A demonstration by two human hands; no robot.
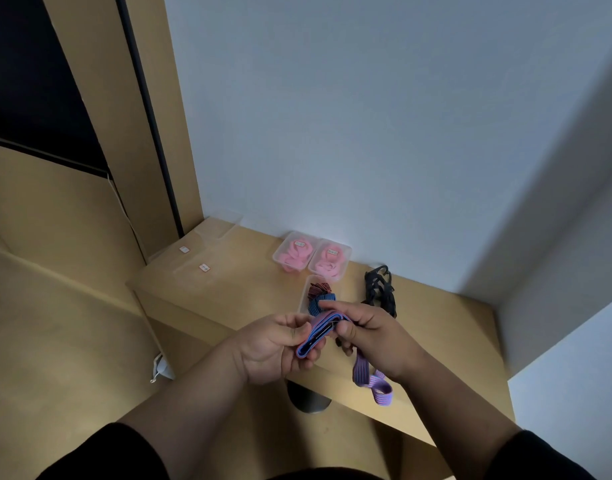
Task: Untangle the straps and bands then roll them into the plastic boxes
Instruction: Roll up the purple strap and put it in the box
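A purple striped band (320,332), partly rolled flat, is held above the front of the wooden table (235,299). My left hand (276,344) grips the lower end of the roll. My right hand (370,334) pinches the upper end, and the band's loose tail (375,384) hangs below it over the table edge. Behind the hands, an open clear plastic box (306,296) holds a rolled blue band (320,303) and a red one (319,289). A tangle of black straps (379,289) lies on the table to the right of that box.
Two clear boxes with pink bands stand near the wall, one on the left (292,252) and one on the right (329,259). Clear lids with small labels (193,259) lie at the table's back left. The wall bounds the table behind and at right.
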